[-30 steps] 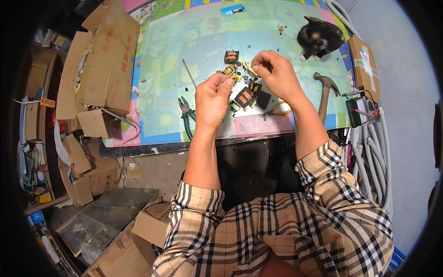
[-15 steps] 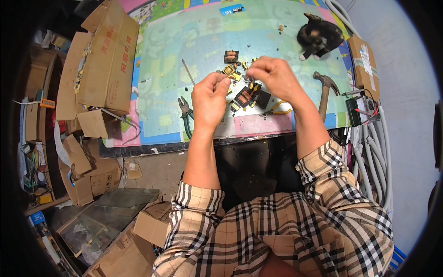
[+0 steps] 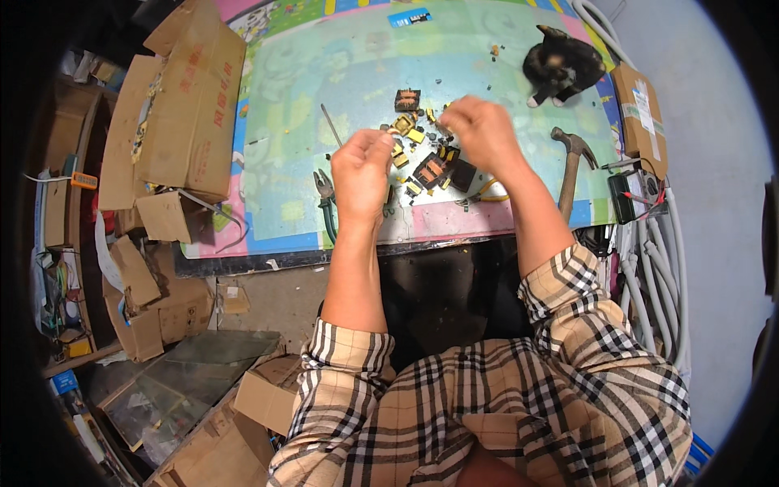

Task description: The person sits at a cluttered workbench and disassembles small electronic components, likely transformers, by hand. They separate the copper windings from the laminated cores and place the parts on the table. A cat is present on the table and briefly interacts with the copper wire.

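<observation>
My left hand point(image 3: 363, 170) is closed in a pinch, with a small copper-coloured piece point(image 3: 392, 131) at its fingertips; its exact kind is too small to tell. To the right, my right hand point(image 3: 484, 136) has its fingers drawn together, slightly blurred, and whatever they hold does not show. Between and below the hands lie broken-up transformer parts: a black core with copper windings point(image 3: 430, 171), a black block point(image 3: 462, 174) and several yellow bits. Just beyond is another copper-wound transformer point(image 3: 407, 100), with a yellowish bobbin point(image 3: 403, 123) nearer my left fingertips.
Pliers point(image 3: 325, 203) and a screwdriver point(image 3: 331, 126) lie left of the parts. A claw hammer point(image 3: 571, 166) rests on the right, near a black meter with leads point(image 3: 623, 199). A cat point(image 3: 561, 65) sits at the far right. A large cardboard box point(image 3: 191, 105) stands at left.
My left hand has shifted slightly left and down, away from the bobbin. The right hand has moved a little to the right, its fingers still together.
</observation>
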The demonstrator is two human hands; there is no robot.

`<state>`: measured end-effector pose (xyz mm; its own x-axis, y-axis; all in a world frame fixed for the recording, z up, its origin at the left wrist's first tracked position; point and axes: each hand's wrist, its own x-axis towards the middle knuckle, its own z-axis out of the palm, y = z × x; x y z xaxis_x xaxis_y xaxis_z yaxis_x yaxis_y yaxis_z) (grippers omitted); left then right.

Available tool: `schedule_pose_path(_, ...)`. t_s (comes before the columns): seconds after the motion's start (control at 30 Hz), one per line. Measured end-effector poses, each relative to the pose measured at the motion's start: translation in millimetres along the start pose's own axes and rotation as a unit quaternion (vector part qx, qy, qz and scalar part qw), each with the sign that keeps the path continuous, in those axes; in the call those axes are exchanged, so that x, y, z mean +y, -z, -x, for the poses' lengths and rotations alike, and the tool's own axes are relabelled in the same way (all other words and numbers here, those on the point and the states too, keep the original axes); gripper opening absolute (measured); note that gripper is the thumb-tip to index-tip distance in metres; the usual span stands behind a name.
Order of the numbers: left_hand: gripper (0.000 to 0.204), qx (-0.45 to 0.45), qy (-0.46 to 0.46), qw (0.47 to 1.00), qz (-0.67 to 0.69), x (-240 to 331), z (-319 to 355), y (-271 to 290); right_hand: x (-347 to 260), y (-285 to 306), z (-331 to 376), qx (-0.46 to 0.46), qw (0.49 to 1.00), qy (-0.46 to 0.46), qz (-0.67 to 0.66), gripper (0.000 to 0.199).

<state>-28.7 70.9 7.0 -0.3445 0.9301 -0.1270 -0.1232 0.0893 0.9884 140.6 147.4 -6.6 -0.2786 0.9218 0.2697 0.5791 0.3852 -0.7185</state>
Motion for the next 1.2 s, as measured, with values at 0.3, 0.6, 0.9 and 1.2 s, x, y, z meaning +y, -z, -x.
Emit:
schedule_pose_path(0.3, 0.013, 0.03, -0.037, 0.995, -0.091, -15, -5, 5, -18, 28, 18, -0.383, 0.911, 0.019, -0.151, 0.015)
schedule_pose_path(0.6, 0.013, -0.037, -0.015, 0.996, -0.085, -4, -1, 0, 29, 35, -5, -0.027, 0.99, -0.112, -0.075, 0.021)
schedule_pose_path(0.9, 0.014, -0.02, -0.092, 0.962, -0.256, -7, 0, -12, -1, 10, 4, -0.098, 0.981, 0.093, -0.136, 0.022)
schedule_pose_path(1.2, 0.014, -0.012, -0.059, 0.977, -0.207, -16, -2, -12, -4, 2, 6, -0.177, 0.975, -0.046, -0.13, 0.02)
